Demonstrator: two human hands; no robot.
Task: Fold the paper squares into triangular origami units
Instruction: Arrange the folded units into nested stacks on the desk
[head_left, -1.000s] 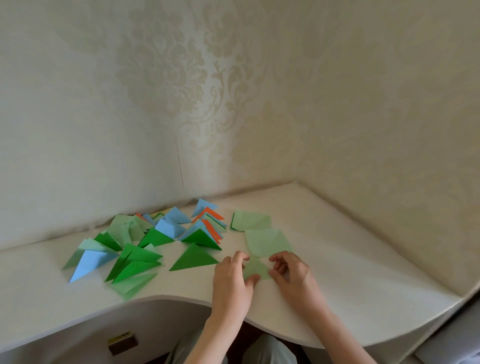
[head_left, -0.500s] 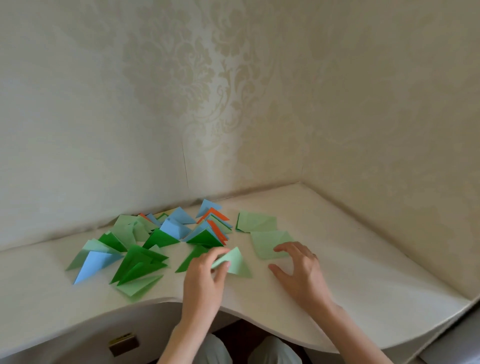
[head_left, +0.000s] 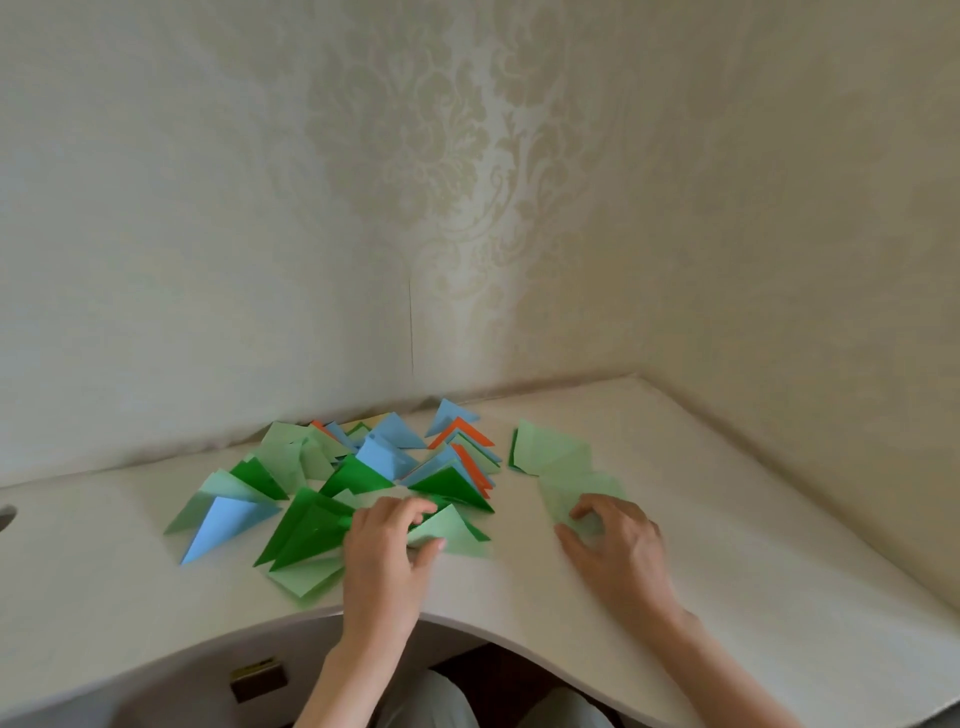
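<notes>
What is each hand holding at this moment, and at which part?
Left hand pinches the light green folded paper triangle at its near-left edge. Right hand grips the light green paper square at its near edge.

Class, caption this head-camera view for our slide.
Left hand sets light green folded paper triangle down; right hand takes light green paper square.

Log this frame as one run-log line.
left hand: setting light green triangle by pile | right hand: fingers curled on light green square | stage: next unit starting
</notes>
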